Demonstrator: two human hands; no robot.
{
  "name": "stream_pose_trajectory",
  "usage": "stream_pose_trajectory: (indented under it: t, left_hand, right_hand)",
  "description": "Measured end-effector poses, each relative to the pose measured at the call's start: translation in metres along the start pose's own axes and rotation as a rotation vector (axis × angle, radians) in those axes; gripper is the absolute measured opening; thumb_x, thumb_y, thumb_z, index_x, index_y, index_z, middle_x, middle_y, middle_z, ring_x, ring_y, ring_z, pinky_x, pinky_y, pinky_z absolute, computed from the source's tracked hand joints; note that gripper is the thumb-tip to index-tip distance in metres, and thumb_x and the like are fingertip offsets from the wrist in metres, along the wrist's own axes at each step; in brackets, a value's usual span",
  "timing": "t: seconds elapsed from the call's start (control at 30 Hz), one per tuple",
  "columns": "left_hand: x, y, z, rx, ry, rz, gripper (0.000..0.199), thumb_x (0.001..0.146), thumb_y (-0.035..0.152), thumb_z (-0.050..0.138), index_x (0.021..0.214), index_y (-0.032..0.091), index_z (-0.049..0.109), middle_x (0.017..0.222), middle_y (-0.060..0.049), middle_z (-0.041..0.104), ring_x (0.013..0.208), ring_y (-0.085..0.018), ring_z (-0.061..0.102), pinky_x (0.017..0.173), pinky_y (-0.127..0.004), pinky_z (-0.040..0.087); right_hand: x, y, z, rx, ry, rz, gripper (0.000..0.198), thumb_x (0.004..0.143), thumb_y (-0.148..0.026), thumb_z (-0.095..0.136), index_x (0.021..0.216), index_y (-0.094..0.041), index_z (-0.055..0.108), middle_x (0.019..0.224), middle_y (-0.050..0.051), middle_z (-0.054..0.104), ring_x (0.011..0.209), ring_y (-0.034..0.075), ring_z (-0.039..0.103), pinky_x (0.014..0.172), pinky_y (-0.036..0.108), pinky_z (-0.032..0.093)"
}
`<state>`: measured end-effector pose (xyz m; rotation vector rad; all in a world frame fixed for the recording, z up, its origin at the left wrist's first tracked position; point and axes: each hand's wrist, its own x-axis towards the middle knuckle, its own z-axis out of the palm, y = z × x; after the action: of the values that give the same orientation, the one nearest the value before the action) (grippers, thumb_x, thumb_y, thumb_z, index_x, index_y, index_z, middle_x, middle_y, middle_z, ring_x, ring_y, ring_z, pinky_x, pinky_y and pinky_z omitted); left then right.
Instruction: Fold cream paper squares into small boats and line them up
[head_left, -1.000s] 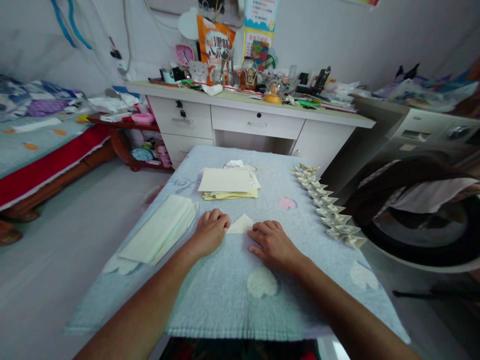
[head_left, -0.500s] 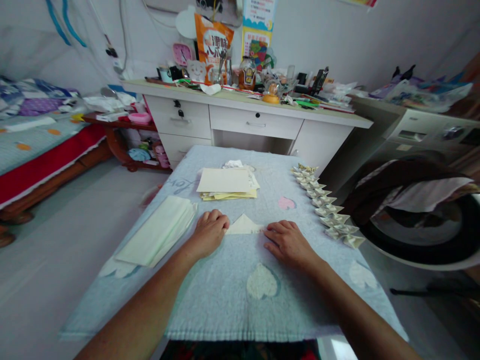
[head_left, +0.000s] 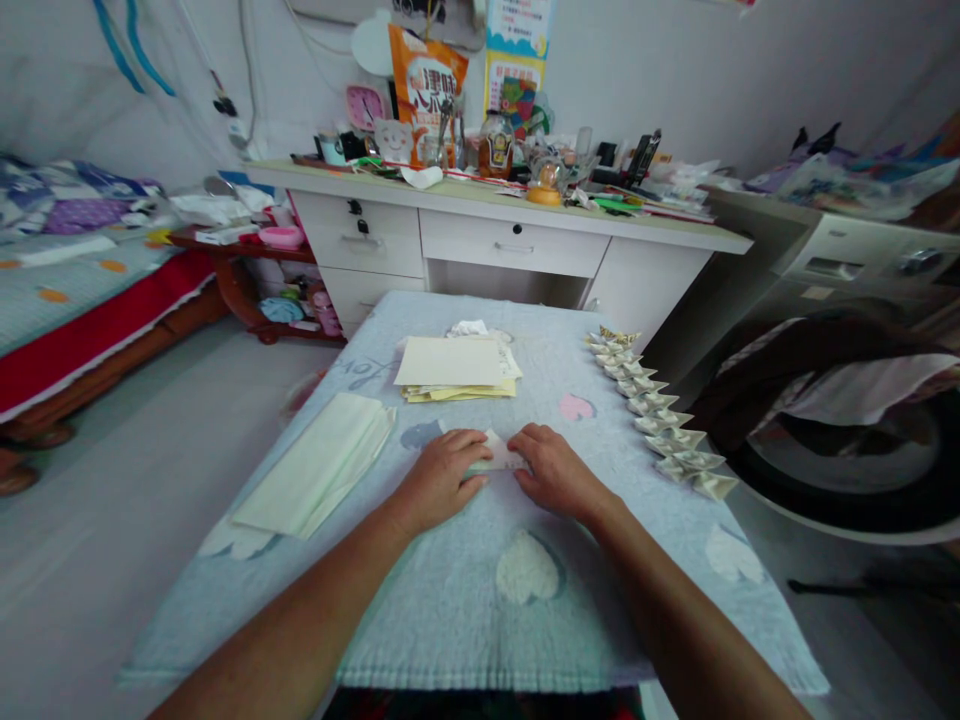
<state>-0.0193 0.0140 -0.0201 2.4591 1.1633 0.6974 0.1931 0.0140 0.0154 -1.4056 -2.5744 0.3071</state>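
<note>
A small folded sheet of paper [head_left: 501,457] lies on the cloth in the middle of the table, with its peak just visible between my hands. My left hand [head_left: 444,480] covers its left part, fingers on top and thumb along the near edge. At the right end, my right hand [head_left: 556,468] pinches the paper between fingers and thumb. Much of the sheet is hidden under my fingers. Left of my left hand lies a stack of long pale paper sheets [head_left: 319,465]. Beyond my hands sits a pile of cream and yellow paper rectangles [head_left: 450,362].
A row of folded paper boats [head_left: 654,415] runs along the table's right side. The table wears a light blue cloth [head_left: 420,610] with heart patterns. Behind it stands a white desk [head_left: 517,240] crowded with objects. An open washing machine [head_left: 847,430] is at right, a bed [head_left: 90,290] at left.
My left hand has moved right along the paper and now covers its left part. My right hand has shifted slightly left, so the hands are closer together.
</note>
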Motion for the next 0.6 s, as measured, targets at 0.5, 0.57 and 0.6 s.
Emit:
stream_pose_trajectory:
  t: [0.5, 0.57, 0.6]
  left_hand:
    - [0.005, 0.000, 0.005, -0.003, 0.048, -0.027, 0.033, 0.077, 0.016, 0.065, 0.110, 0.021, 0.061, 0.116, -0.007, 0.059, 0.109, -0.023, 0.054, 0.096, -0.038, 0.043]
    - [0.006, 0.001, 0.004, -0.036, 0.050, -0.029, 0.033, 0.078, 0.014, 0.063, 0.110, 0.020, 0.061, 0.113, -0.007, 0.060, 0.107, -0.023, 0.054, 0.094, -0.038, 0.044]
    - [0.006, 0.002, 0.003, -0.058, 0.055, -0.037, 0.032, 0.078, 0.013, 0.062, 0.110, 0.020, 0.061, 0.113, -0.007, 0.060, 0.106, -0.023, 0.055, 0.094, -0.038, 0.044]
  right_hand:
    - [0.000, 0.009, 0.019, 0.180, 0.154, -0.056, 0.031, 0.072, -0.009, 0.057, 0.102, -0.017, 0.062, 0.093, 0.007, 0.060, 0.090, 0.021, 0.052, 0.082, 0.033, 0.039]
    - [0.000, 0.010, 0.021, 0.248, 0.191, -0.064, 0.031, 0.071, -0.008, 0.056, 0.101, -0.017, 0.060, 0.091, 0.006, 0.059, 0.089, 0.020, 0.052, 0.082, 0.033, 0.040]
    - [0.000, 0.010, 0.022, 0.288, 0.210, -0.067, 0.031, 0.071, -0.008, 0.056, 0.101, -0.017, 0.059, 0.091, 0.005, 0.059, 0.088, 0.020, 0.052, 0.082, 0.033, 0.040]
